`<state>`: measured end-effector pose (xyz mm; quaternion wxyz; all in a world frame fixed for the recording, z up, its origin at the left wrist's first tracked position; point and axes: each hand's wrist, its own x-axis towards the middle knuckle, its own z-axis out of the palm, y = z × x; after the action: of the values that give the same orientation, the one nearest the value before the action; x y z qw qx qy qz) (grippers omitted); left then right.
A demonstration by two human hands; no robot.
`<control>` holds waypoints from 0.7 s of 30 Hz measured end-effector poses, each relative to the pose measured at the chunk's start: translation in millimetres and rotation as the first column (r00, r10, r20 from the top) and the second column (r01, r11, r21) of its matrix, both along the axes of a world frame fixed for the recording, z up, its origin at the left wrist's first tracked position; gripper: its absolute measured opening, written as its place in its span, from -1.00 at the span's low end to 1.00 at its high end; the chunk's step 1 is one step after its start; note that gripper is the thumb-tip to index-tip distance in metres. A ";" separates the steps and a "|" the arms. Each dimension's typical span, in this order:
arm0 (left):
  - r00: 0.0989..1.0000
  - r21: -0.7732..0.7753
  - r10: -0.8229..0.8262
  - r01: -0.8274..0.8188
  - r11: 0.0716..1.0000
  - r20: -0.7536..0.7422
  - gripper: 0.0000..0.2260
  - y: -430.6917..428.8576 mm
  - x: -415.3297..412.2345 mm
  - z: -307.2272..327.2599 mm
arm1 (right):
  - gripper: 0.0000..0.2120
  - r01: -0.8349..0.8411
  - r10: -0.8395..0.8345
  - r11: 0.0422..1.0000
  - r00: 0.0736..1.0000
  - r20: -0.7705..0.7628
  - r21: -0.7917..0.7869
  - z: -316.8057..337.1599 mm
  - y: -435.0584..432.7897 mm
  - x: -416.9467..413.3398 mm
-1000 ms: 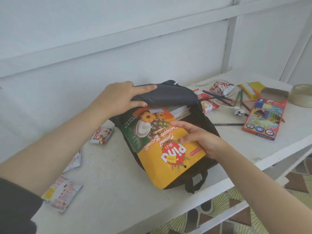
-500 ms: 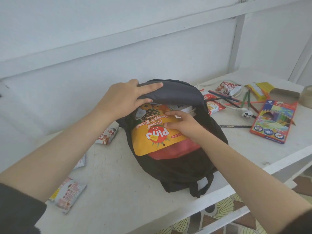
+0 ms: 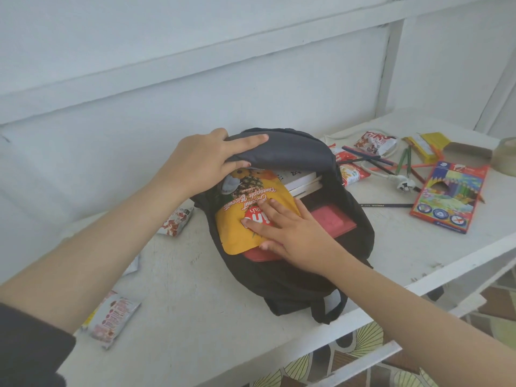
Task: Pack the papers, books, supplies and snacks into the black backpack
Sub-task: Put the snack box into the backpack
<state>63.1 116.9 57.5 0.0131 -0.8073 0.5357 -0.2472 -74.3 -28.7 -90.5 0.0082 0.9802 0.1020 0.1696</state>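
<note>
While the black backpack [image 3: 293, 277] lies on the white table [image 3: 195, 317] close to its near edge, top end toward the far wall, my left hand [image 3: 201, 163] holds its upper flap lifted. The thumb is tucked under the fabric and the fingers lie over it, so the flap is pinched between them. My right hand [image 3: 290, 236] is flat, fingers straight and slightly spread, pressing on the one yellow biscuit bag [image 3: 237, 219]. It grips nothing.

That bag lies in the open mouth of the pack, on top of one red folder [image 3: 332, 222]. Just beyond it on the far right, also inside, is a stack of white-edged books [image 3: 301, 182], three as far as I can tell.

Left of the pack I count three small snack packets [image 3: 176, 222]: one just beside it, one at the near left, and one mostly hidden by my left forearm. Right of the pack lie more red-and-white packets [image 3: 374, 142], at least two, mixed with a scatter of loose coloured pencils [image 3: 374, 160] that I cannot count. One black pencil [image 3: 385, 205] lies apart from them, nearer me. Further right are one pencil box [image 3: 449, 199], one white plug [image 3: 403, 185], one yellow carton [image 3: 427, 143] and, at the right edge, one roll of tape [image 3: 505, 157].
</note>
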 end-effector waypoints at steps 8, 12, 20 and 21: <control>1.000 -0.021 0.010 -0.010 1.000 0.019 -0.54 3.7 -5.2 0.8 | -0.33 0.045 -0.027 0.991 0.990 -0.138 0.129 25.2 8.0 52.2; 1.000 -0.032 0.003 -0.002 0.999 0.026 -0.54 4.9 -4.0 -1.6 | -0.58 0.041 -0.012 0.988 0.981 -0.194 0.146 27.9 5.2 68.3; 1.000 -0.054 0.010 -0.009 0.999 0.006 -0.55 2.9 -6.8 -2.7 | -0.58 0.135 -0.100 0.982 0.965 -0.241 0.134 27.7 14.3 90.7; 1.000 -0.055 0.011 -0.011 0.998 0.010 -0.55 3.3 -7.3 -2.9 | -0.57 0.143 -0.106 0.981 0.960 -0.258 0.129 29.3 14.8 94.4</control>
<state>55.8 120.1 54.6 -0.0051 -0.8090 0.5242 -0.2660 20.1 -13.9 -61.3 -0.0658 0.9962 0.0276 0.0507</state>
